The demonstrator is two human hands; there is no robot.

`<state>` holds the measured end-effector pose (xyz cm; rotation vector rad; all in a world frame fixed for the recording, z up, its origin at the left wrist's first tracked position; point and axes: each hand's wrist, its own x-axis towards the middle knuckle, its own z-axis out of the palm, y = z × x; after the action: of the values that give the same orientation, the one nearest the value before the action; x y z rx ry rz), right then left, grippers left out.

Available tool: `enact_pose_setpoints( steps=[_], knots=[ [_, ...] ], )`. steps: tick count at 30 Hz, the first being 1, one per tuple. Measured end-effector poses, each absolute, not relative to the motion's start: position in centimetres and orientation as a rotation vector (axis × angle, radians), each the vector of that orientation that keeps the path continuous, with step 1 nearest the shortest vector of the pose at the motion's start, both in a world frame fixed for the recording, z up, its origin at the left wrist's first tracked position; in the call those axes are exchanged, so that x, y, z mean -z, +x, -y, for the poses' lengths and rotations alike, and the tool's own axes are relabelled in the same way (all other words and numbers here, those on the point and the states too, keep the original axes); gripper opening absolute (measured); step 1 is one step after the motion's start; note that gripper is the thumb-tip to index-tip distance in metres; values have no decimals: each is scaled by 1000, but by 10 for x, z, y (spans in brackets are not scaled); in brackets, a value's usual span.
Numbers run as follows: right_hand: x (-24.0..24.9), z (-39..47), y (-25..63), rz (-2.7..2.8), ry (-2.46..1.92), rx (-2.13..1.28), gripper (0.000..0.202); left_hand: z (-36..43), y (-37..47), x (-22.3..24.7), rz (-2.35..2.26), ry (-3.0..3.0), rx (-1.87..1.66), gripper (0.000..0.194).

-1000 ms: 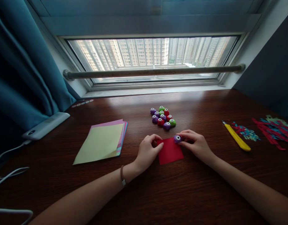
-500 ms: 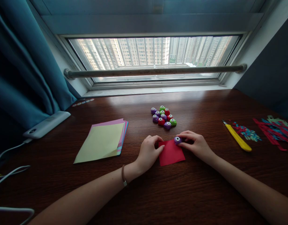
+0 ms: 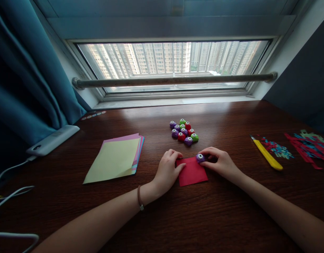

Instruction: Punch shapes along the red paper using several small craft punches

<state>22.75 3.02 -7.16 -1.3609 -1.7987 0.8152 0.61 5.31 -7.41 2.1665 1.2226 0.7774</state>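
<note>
A small red sheet of paper (image 3: 192,173) lies in front of me. My left hand (image 3: 169,168) pinches its left edge between thumb and fingers. At the upper right corner of the paper, my right hand (image 3: 217,161) grips a small purple craft punch (image 3: 200,158) with a white and dark button on top. The punch sits at the sheet's edge; whether the paper is inside its slot is hidden. Just beyond the hands stands a cluster of several more craft punches (image 3: 181,136) in purple, green and red.
Coloured paper sheets (image 3: 113,158) lie stacked on the left of the wooden table (image 3: 162,218). To the right are a yellow utility knife (image 3: 268,154), tiny punched paper bits (image 3: 279,148) and red and blue paper strips (image 3: 309,147). A white power bank (image 3: 53,140) with cables rests far left.
Both hands stay almost in place. The red paper's lower edge has shifted very slightly, and the left fingers have moved a little.
</note>
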Motion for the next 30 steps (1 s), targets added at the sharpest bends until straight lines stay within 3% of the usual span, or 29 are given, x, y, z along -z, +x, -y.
enact_pose_setpoints(
  steps=[5, 9, 13, 21, 26, 30],
  knots=[
    [73, -30, 225, 1644, -1380, -899, 39, -50, 5, 74, -1224, 2260, -821, 18],
    [76, -31, 226, 1396, -1344, -1013, 40, -47, 6, 67, -1047, 2628, -882, 38],
    [77, -32, 228, 1266, -1326, -1009, 40, -46, 13, 55, -773, 2892, -690, 57],
    [84, -36, 228, 1193, -1268, -1046, 39, -50, 27, 50, -667, 2927, -333, 84],
    [85, -38, 228, 1192, -1260, -1040, 38, -54, 24, 52, -651, 2885, -298, 83],
    [83, -37, 227, 1193, -1277, -1023, 37, -54, 25, 52, -710, 2860, -315, 70]
  ],
)
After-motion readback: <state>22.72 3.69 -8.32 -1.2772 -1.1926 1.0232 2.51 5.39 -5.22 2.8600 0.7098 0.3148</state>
